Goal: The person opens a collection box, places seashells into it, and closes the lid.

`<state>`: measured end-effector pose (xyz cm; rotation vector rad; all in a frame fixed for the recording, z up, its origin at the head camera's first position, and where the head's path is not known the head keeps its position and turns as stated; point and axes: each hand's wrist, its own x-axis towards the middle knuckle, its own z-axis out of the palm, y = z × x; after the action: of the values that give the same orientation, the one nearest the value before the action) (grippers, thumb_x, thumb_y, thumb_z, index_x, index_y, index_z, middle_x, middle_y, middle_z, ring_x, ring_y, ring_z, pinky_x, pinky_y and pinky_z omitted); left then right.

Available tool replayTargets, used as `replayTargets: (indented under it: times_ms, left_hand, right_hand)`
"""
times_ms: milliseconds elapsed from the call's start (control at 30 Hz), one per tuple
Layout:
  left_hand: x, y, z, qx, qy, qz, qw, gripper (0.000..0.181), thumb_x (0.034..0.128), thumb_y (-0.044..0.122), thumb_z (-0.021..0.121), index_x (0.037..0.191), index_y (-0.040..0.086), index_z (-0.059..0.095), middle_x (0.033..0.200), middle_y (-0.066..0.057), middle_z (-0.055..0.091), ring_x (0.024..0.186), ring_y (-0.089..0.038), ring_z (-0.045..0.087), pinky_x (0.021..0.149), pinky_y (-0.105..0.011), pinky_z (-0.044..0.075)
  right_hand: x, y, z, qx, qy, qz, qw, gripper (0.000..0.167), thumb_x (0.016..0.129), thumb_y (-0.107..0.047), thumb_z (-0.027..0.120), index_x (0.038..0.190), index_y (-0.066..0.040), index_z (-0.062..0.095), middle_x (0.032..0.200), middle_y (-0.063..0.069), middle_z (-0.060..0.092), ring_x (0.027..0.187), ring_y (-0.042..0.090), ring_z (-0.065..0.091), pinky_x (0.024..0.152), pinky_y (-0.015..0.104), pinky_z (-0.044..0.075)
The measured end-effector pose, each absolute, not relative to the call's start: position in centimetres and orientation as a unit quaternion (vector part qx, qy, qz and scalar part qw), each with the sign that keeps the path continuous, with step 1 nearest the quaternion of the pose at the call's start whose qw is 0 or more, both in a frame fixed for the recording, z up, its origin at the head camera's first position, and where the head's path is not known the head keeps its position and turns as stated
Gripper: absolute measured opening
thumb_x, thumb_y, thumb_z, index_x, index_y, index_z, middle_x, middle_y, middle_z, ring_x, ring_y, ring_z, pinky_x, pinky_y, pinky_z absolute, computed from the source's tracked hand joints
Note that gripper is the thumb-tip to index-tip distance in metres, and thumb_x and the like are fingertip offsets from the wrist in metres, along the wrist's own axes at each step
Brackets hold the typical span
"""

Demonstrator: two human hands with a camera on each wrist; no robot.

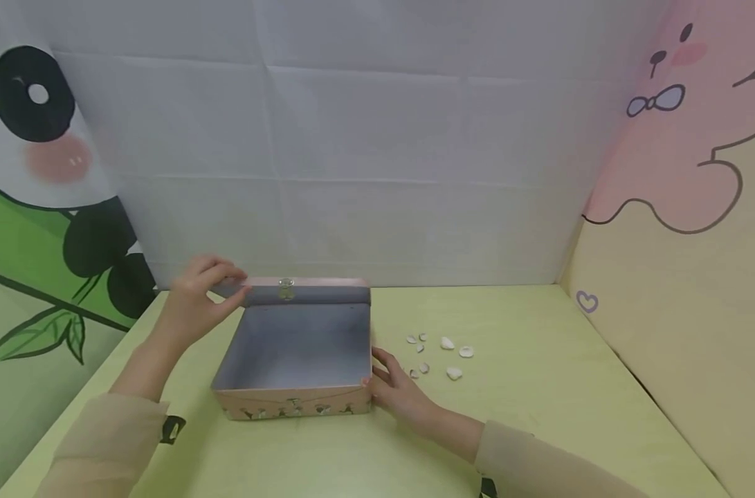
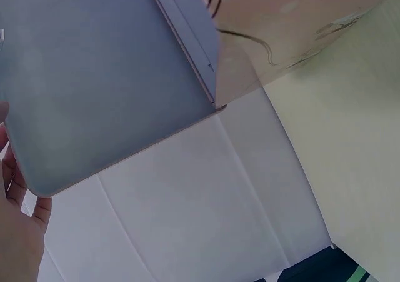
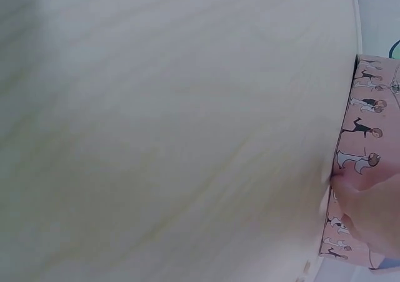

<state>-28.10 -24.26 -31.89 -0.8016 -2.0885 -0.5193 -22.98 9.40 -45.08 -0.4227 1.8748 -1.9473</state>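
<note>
Though pink outside, grey-lined box (image 1: 297, 354)

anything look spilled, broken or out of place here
The box looks undamaged and sits upright, lid held by the left hand. Only the white pieces look untidy, scattered on the table right of the box; whether they spilled, I can't tell.
</note>
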Motion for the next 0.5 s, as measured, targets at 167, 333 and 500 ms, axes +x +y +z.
replayTargets:
  times_ms: [167, 333, 500]
  left_hand:
    - [-28.7, -24.1, -31.6, -0.316, -0.813, -0.218, 0.439, 0.028, 0.0611, -0.004, 0.081, 0.087, 0.004, 0.072, 0.085, -0.011, 0.059, 0.085, -0.028, 0.051, 0.074, -0.030, 0.037]
    - [-29.2, -24.1, -31.4, -0.306, -0.803, -0.219, 0.462, 0.029, 0.0596, -0.005, 0.082, 0.086, 0.004, 0.074, 0.084, -0.014, 0.057, 0.083, -0.031, 0.049, 0.069, -0.036, 0.035]
    - [-29.7, -24.4, -31.3, -0.287, -0.808, -0.217, 0.467, 0.027, 0.0620, -0.006, 0.081, 0.087, 0.002, 0.075, 0.085, -0.016, 0.055, 0.083, -0.032, 0.048, 0.068, -0.036, 0.034]
  right_hand:
    - [-23.0, 9.6, -45.2, -0.148, 0.671, -0.696, 0.206, 0.070, 0.095, -0.028, 0.056, 0.150, -0.014, 0.015, 0.153, 0.022, 0.023, 0.141, 0.033, 0.025, 0.105, 0.047, 0.037]
    - [-23.0, 9.6, -45.1, -0.147, 0.673, -0.695, 0.208, 0.070, 0.095, -0.028, 0.057, 0.150, -0.014, 0.016, 0.153, 0.020, 0.023, 0.141, 0.033, 0.025, 0.105, 0.049, 0.037]
    - [-22.9, 9.7, -45.0, -0.147, 0.674, -0.693, 0.211, 0.069, 0.095, -0.026, 0.056, 0.150, -0.012, 0.016, 0.153, 0.021, 0.022, 0.141, 0.034, 0.024, 0.104, 0.049, 0.038]
